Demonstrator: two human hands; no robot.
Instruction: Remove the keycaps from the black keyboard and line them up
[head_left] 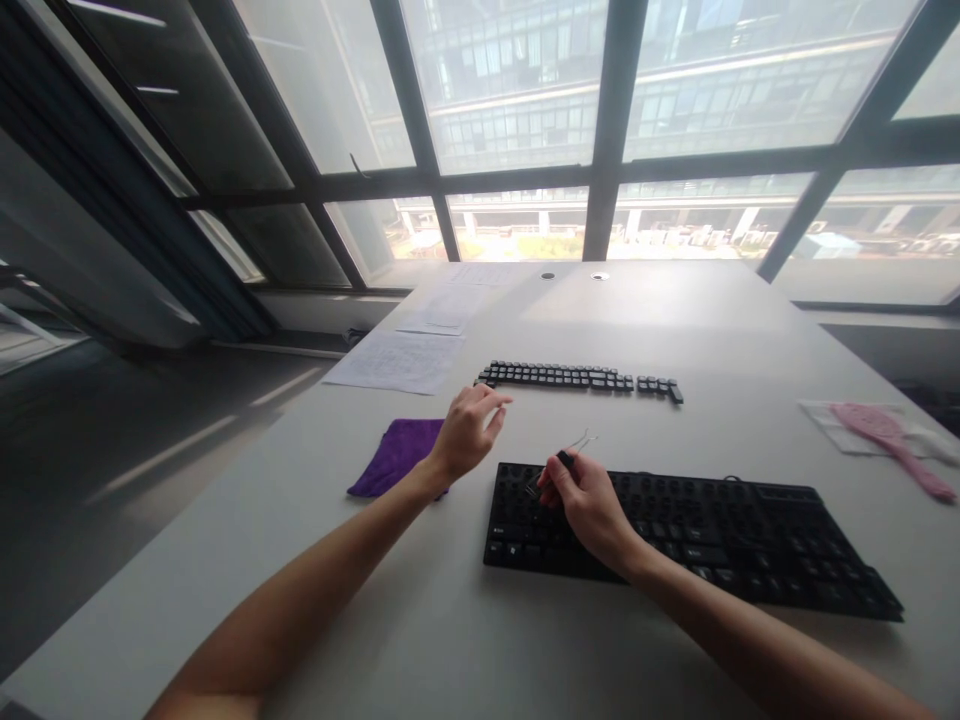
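As right hand point(589, 497) holds wire tool point(565, 459), pink brush point(887, 436) overlapping wrapper point(823, 426)

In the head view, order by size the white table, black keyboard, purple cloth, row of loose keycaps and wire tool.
1. White table
2. Black keyboard
3. Purple cloth and row of loose keycaps: too close to rank, both partly hidden
4. Wire tool

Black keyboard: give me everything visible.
The black keyboard lies face up on the white table, its right end lower in the picture. It looks like plastic. Keycaps remain along the near edge; many upper positions look bare, showing dark round mounts. A narrow panel sits at upper right. The right hand, holding a wire tool, covers part of the left half; contact is unclear.
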